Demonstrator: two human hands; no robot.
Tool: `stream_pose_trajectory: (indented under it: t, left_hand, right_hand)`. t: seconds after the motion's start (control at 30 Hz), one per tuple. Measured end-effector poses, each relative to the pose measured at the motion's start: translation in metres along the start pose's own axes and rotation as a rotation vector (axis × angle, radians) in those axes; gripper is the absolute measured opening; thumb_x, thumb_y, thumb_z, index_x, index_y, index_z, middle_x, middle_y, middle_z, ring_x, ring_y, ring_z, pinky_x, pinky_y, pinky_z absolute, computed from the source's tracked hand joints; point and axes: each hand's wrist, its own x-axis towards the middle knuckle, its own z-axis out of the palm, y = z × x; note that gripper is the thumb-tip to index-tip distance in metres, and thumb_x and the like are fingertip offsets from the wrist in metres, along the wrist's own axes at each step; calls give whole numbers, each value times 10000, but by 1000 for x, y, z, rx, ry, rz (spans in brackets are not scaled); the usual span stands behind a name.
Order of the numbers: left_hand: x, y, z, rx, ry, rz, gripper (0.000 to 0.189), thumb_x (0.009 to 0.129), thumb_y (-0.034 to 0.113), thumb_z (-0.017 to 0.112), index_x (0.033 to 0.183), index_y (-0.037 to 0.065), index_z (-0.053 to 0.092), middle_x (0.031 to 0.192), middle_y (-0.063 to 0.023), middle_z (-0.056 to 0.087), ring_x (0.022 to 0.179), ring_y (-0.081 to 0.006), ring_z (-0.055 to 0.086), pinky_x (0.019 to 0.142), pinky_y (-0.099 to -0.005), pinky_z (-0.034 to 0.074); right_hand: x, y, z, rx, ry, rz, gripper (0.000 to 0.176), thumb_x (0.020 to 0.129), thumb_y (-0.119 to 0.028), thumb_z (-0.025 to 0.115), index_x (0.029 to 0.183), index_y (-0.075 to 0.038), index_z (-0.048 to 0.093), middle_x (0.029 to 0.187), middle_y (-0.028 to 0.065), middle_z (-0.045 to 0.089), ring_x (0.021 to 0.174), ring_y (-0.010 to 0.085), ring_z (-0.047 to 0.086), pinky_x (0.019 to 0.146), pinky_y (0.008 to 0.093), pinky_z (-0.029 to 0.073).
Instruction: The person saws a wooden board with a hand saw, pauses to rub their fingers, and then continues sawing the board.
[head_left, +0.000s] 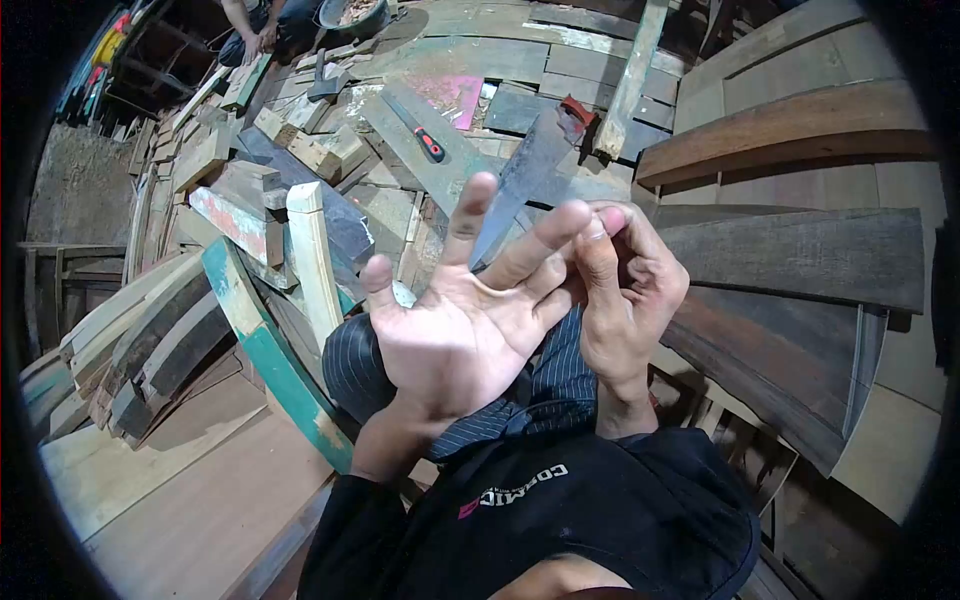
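Note:
My left hand (pixel 455 335) is held palm up above my lap, its thumb and forefinger spread apart and its other fingers reaching toward my right hand. My right hand (pixel 640 290) is closed in a pinch, thumb against forefinger, right beside a left fingertip. Anything between the pinching fingers is too small to make out. Beyond my hands a handsaw (pixel 525 165) with a red and dark handle leans among the boards, its blade partly hidden by my left fingers. A tool with a red and black handle (pixel 430 146) lies on a greenish board (pixel 455 178).
Wood offcuts (pixel 240 190) are heaped at the left, near a hatchet-like tool (pixel 322 80). A green-painted beam (pixel 280 375) stands by my knee. Curved dark planks (pixel 790 130) lie at the right. Another person's hands (pixel 262 40) and a basin (pixel 352 15) are at the far left.

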Motion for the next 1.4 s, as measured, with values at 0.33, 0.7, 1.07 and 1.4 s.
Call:
stream_pose_trajectory:
  t: [0.33, 0.7, 1.07, 1.4]
  left_hand:
    - [2, 11, 4, 39, -5, 88, 776, 957, 668, 428, 1606, 278, 255, 1623, -127, 340, 1542, -439, 115, 1217, -699, -22]
    - [-1, 14, 3, 76, -19, 60, 816, 967, 727, 334, 1619, 255, 202, 1643, -130, 305, 1551, -393, 139, 1253, -620, 37]
    - [-3, 12, 7, 61, 34, 35, 828, 957, 692, 398, 1628, 265, 169, 1671, -106, 238, 1570, -357, 15, 1251, -616, 83]
    - [-2, 8, 29, -262, 214, 94, 835, 955, 703, 364, 1635, 281, 125, 1705, -50, 129, 1576, -300, -45, 1268, -571, 42]
  right_hand:
    - [11, 1, -28, 283, 54, -26, 552, 1115, -347, 375, 899, 83, 646, 735, 188, 676, 641, 239, 710, 595, 341, 642]
    - [-2, -15, -6, 258, -125, 43, 369, 936, -14, 703, 1281, 96, 627, 1208, 210, 692, 1087, 232, 694, 937, 342, 565]
    - [1, -13, 0, 214, -38, 41, 310, 902, -11, 753, 1197, 64, 696, 1114, 172, 738, 991, 181, 712, 873, 302, 578]
    - [4, -12, 6, 168, 16, 41, 258, 894, -17, 765, 1145, 33, 732, 1016, 124, 760, 896, 130, 713, 801, 262, 576]
